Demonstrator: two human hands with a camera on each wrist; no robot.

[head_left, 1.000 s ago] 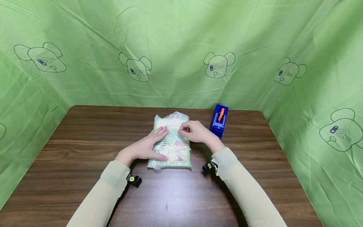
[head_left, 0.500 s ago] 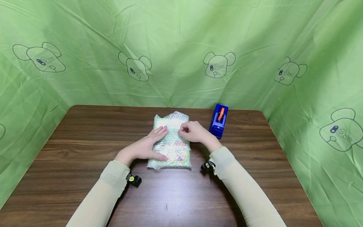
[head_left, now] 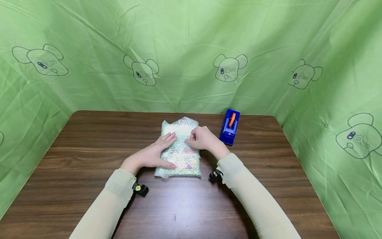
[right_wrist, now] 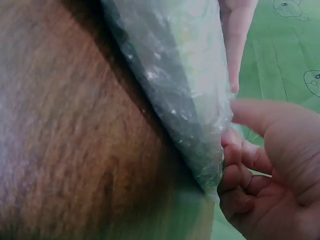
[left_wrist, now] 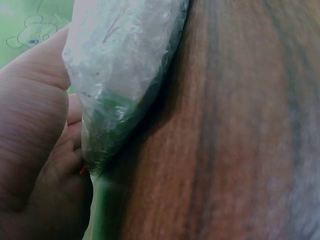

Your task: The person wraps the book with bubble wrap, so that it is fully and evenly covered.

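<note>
A flat parcel in clear bubble wrap (head_left: pixel 182 156) lies on the table, with a pale, colourful thing showing through the layers. My left hand (head_left: pixel 152 154) rests spread over its left side, thumb near the front end. On the right side, my right hand (head_left: pixel 205 138) has its fingers curled while the thumb touches the wrap. Seen from the right wrist, the thumb (right_wrist: pixel 260 115) lies against the upper face of the wrap (right_wrist: pixel 175 75), apart from the curled fingers at its edge. No separate thing shows between them. The left wrist view shows the wrap's crinkled edge (left_wrist: pixel 125 60) beside the palm.
A blue tape dispenser (head_left: pixel 229 132) with an orange roll stands to the right of the parcel, close behind my right wrist. Green cloth (head_left: pixel 185 89) with printed animal heads hangs behind and beside the brown wooden table (head_left: pixel 98 139).
My right thumb has slid slightly left and toward me over the wrap, parting from the curled fingers. The right forearm has shifted a little left. The left hand and parcel stay put.
</note>
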